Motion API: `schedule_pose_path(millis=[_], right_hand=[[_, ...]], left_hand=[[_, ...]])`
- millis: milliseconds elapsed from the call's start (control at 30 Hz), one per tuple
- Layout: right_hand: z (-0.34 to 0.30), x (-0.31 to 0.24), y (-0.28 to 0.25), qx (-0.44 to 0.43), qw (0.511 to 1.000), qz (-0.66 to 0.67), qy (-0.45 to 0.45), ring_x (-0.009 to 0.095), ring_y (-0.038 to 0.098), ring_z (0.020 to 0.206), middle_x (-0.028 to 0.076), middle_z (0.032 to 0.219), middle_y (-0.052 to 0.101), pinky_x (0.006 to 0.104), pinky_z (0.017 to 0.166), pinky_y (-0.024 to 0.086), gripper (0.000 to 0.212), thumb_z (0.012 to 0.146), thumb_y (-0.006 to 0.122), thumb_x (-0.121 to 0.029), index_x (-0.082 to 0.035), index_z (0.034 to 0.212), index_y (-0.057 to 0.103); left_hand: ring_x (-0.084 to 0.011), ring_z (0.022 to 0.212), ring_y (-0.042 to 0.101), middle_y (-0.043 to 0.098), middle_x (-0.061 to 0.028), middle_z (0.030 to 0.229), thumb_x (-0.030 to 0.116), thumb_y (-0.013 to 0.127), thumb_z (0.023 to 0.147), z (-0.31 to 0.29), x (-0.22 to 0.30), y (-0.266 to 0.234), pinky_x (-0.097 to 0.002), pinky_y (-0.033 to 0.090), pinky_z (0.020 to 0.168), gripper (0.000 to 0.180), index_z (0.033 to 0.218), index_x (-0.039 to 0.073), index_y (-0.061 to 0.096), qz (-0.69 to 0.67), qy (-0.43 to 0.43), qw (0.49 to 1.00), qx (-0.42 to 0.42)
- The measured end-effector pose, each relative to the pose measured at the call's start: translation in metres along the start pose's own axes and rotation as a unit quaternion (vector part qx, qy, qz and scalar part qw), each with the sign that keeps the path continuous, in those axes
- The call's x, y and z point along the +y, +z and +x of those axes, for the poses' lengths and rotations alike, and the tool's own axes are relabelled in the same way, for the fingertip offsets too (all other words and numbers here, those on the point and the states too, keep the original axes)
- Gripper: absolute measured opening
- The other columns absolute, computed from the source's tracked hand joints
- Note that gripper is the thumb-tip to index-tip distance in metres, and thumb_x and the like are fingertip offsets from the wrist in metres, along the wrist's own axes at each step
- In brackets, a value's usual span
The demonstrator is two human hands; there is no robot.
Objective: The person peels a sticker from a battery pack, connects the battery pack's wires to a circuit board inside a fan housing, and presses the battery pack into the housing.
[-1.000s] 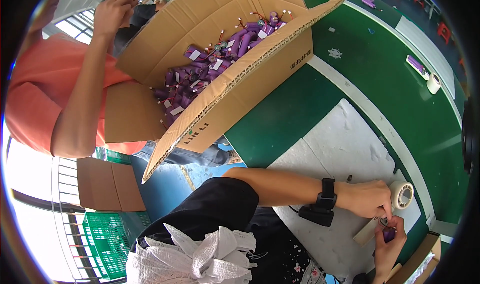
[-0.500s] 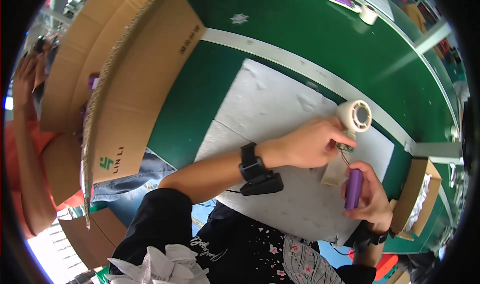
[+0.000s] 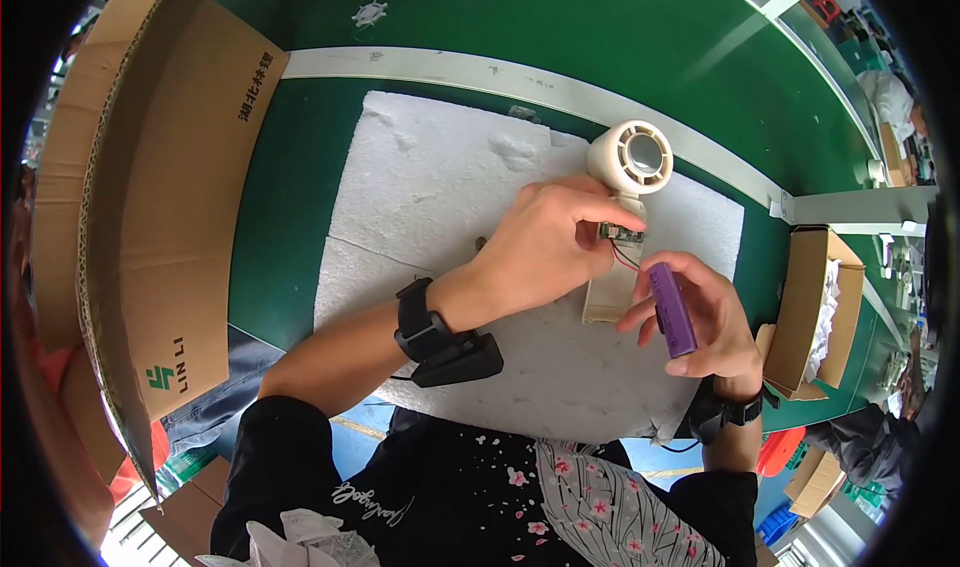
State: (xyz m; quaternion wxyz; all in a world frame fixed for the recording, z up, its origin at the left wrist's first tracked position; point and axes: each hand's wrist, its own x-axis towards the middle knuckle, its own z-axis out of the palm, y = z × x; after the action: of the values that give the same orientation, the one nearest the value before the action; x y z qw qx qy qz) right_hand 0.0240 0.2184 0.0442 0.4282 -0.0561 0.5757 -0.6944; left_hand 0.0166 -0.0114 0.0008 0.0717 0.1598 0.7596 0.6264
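A cream handheld fan [image 3: 630, 157] with a round slotted head lies on the white foam sheet [image 3: 440, 177], its handle shell [image 3: 612, 292] stretching toward me. My left hand [image 3: 545, 242] is closed, thumb and finger pinching a small green circuit board [image 3: 622, 233] at the handle just below the fan head. Red and black wires [image 3: 625, 257] run from the board toward my right hand. A purple cylindrical battery [image 3: 672, 309] is gripped in my right hand [image 3: 715, 317], tilted and raised beside the handle. Part of the handle is hidden behind my left fingers.
On my left stands a tall cardboard box [image 3: 180, 197]. A smaller open carton [image 3: 815, 312] with white pieces inside sits at the right. A white rail [image 3: 450, 75] crosses the green table [image 3: 480, 17] beyond the foam. Another person's arm [image 3: 80, 437] shows at the far left.
The whole view has shifted, so things sit further left and higher. In my right hand the battery has gone from nearly upright to leaning left at its top. My left hand still pinches the board.
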Motion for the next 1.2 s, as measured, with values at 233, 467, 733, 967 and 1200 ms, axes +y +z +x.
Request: schedule_pose_path(millis=[233, 467, 733, 967, 1200], right_hand=[[-0.002, 0.001, -0.014, 0.028, 0.999, -0.002, -0.047, 0.02, 0.057, 0.103, 0.01, 0.119, 0.052, 0.031, 0.083, 0.047, 0.091, 0.048, 0.083, -0.004, 0.001, 0.131, 0.044], [-0.004, 0.004, -0.019, -0.002, 0.995, -0.029, -0.099, 0.02, 0.055, 0.109, 0.01, 0.12, 0.053, 0.0312, 0.09, 0.043, 0.096, 0.048, 0.087, -0.006, 0.003, 0.133, 0.044], [-0.004, 0.008, 0.006, 0.031, 0.945, -0.276, -0.174, 0.021, 0.056, 0.107, 0.009, 0.113, 0.058, 0.031, 0.086, 0.046, 0.093, 0.048, 0.089, -0.008, -0.004, 0.131, 0.047], [0.003, 0.012, 0.024, 0.102, 0.864, -0.454, -0.189, 0.027, 0.057, 0.103, 0.012, 0.114, 0.057, 0.0338, 0.082, 0.05, 0.085, 0.05, 0.085, -0.004, -0.007, 0.127, 0.049], [0.012, 0.022, 0.023, 0.145, 0.826, -0.487, -0.243, 0.031, 0.056, 0.103, 0.014, 0.118, 0.056, 0.0386, 0.085, 0.05, 0.077, 0.052, 0.082, 0.001, -0.007, 0.122, 0.052]], left_hand=[[-0.0192, 0.083, 0.067, 0.065, -0.0116, 0.104, -0.001, 0.069, 0.074, 0.002, 0.003, -0.005, -0.0272, 0.056, 0.072, 0.034, 0.106, 0.009, 0.071, 0.049, 0.037, 0.998, -0.018], [-0.0203, 0.078, 0.068, 0.067, -0.0127, 0.101, 0.003, 0.073, 0.073, 0.002, 0.005, -0.005, -0.0275, 0.057, 0.071, 0.031, 0.103, 0.009, 0.072, 0.086, 0.049, 0.995, -0.014], [-0.0222, 0.08, 0.069, 0.068, -0.0126, 0.101, 0.003, 0.073, 0.073, 0.003, -0.003, -0.002, -0.0294, 0.057, 0.069, 0.031, 0.103, 0.008, 0.072, 0.104, 0.094, 0.99, 0.005], [-0.0265, 0.079, 0.069, 0.068, -0.0146, 0.098, 0.001, 0.069, 0.076, 0.004, 0.001, -0.006, -0.0316, 0.056, 0.067, 0.028, 0.104, 0.006, 0.071, 0.121, 0.106, 0.987, -0.012], [-0.0292, 0.078, 0.067, 0.066, -0.0152, 0.097, 0.0, 0.065, 0.08, 0.004, 0.003, -0.01, -0.034, 0.054, 0.065, 0.028, 0.107, 0.006, 0.069, 0.153, 0.128, 0.979, -0.035]])
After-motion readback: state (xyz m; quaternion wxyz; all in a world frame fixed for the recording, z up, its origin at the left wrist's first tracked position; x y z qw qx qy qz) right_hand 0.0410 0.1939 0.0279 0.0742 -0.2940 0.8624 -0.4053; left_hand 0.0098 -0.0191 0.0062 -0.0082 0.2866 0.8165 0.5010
